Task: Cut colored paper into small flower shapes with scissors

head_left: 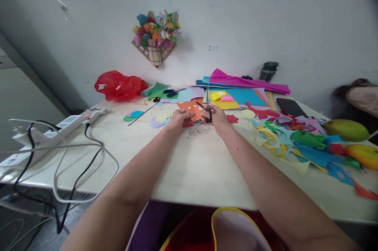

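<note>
My left hand [180, 120] is closed, its thumb and fingers pinching a piece of orange paper [193, 108] at the middle of the table. Small pale patches show on or behind that paper. My right hand [219, 118] grips dark-handled scissors [208, 115] just to its right, with a thin blade pointing away towards the wall. The scissors are close beside the orange paper; I cannot tell whether they touch it. Small paper scraps lie beneath the hands. A red scalloped paper shape [232, 118] rests right of my right hand, and pale paper cutouts [159, 120] lie left of my left hand.
Coloured sheets [248, 97] and a magenta roll [251, 81] lie at the back. Scraps [283, 136], a phone [291, 107] and yellow-green fruit [345, 129] are right. Left are a power strip [44, 136] with cables and a red bag [119, 86]. Another pair of scissors [173, 92] lies behind.
</note>
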